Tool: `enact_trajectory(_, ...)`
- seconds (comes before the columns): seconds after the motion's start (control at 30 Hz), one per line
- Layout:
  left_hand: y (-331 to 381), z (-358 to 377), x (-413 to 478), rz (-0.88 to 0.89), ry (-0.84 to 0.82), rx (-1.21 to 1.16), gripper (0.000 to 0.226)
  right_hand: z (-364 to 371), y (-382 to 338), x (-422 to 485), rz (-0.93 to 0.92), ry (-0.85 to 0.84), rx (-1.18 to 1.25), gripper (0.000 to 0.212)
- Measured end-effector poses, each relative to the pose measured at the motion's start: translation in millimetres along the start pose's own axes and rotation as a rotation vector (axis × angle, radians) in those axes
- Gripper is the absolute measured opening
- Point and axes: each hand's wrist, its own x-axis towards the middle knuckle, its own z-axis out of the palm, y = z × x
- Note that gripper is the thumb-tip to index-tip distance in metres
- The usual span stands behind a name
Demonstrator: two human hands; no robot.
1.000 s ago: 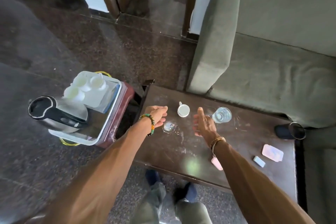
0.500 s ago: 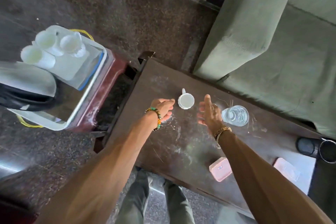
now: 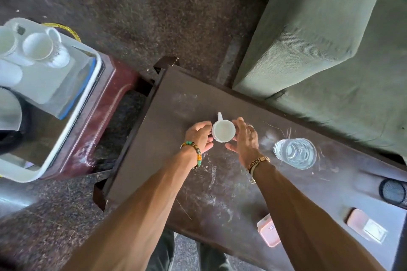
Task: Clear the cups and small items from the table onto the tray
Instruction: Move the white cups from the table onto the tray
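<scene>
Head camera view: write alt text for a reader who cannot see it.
Two bare hands, left hand and right hand, cup a white mug standing on a dark scuffed table. A clear glass stands to the right, two pink cases near the front edge. A white tray with mugs sits on a red stool at left.

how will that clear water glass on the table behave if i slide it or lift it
The water glass looks smooth and clear, so probably slippery and breakable. It seems to hold water, so likely heavier than it looks and apt to spill if tilted. On the scuffed table, pushing it may make it catch and tip.
</scene>
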Motion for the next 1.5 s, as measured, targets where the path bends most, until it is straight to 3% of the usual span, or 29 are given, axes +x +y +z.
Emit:
enact_trajectory(0.07, -5, 3, 2, 0.002, -0.009, -0.05, 0.009, 5, 1, 7, 0.101, 0.007, 0.315, 0.049)
enact_trajectory(0.13, -8, 2, 3, 0.009, -0.011, -0.085, 0.016, 7, -1, 9, 0.174, 0.047, 0.471, 0.04)
enact_trajectory(0.4, 16, -10, -37, 0.02, -0.031, -0.123, 0.025, 2, -36, -31, 0.179, 0.109, 0.642, 0.026)
enact_trajectory(0.77, 117, -64, -204, 0.235, -0.003, -0.222, 0.03, -19, -179, -144, -0.07, -0.032, 0.57, 0.012)
enact_trajectory(0.9, 142, -109, -268, 0.312, -0.025, -0.205, 0.019, -5, -236, -192, -0.161, -0.154, 0.507, 0.021)
enact_trajectory(1.07, 153, -177, -329, 0.37, 0.043, -0.363, 0.011, 39, -285, -252, -0.254, -0.251, 0.44, 0.014)
enact_trajectory(1.17, 153, -228, -351, 0.41, 0.063, -0.335, 0.024, 78, -306, -287, -0.25, -0.225, 0.416, 0.023)
enact_trajectory(1.27, 155, -282, -368, 0.4, 0.083, -0.38, 0.009, 121, -325, -317, -0.293, -0.241, 0.393, 0.028)
enact_trajectory(1.4, 165, -348, -387, 0.419, 0.105, -0.368, 0.021, 172, -354, -349, -0.328, -0.259, 0.365, 0.045)
enact_trajectory(1.5, 178, -388, -405, 0.449, 0.105, -0.339, 0.007, 204, -376, -372, -0.325, -0.269, 0.436, 0.042)
